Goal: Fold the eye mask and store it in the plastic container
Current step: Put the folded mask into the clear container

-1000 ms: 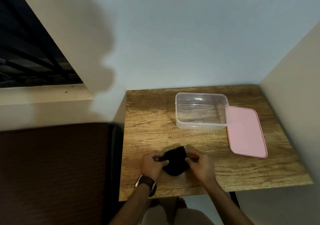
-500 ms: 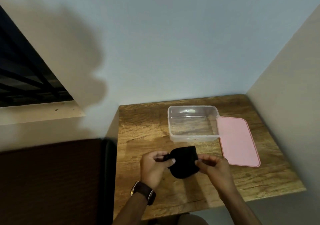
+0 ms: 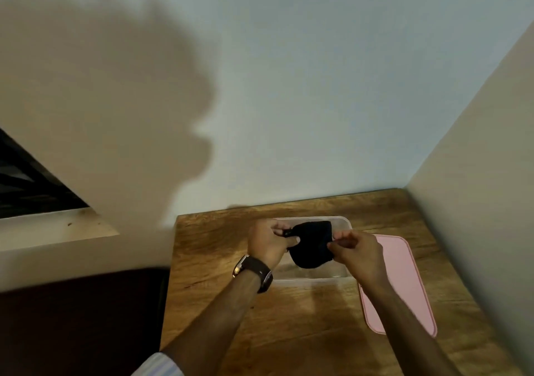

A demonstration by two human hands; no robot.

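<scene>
A folded black eye mask [image 3: 312, 243] hangs over the open clear plastic container [image 3: 312, 276], which stands on the wooden table [image 3: 219, 263]. My left hand [image 3: 267, 241] pinches the mask's left edge, and a watch sits on that wrist. My right hand [image 3: 357, 250] pinches the mask's right edge. Both hands hide parts of the container's side walls. Whether the mask touches the container's floor is not visible.
A pink lid [image 3: 400, 283] lies flat on the table just right of the container, partly under my right forearm. A wall stands behind the table and another close on the right. A dark surface [image 3: 78, 320] lies to the left of the table.
Both hands have carried the folded mask away from the table's near part to over the open container. The camera view has tilted and moved closer.
</scene>
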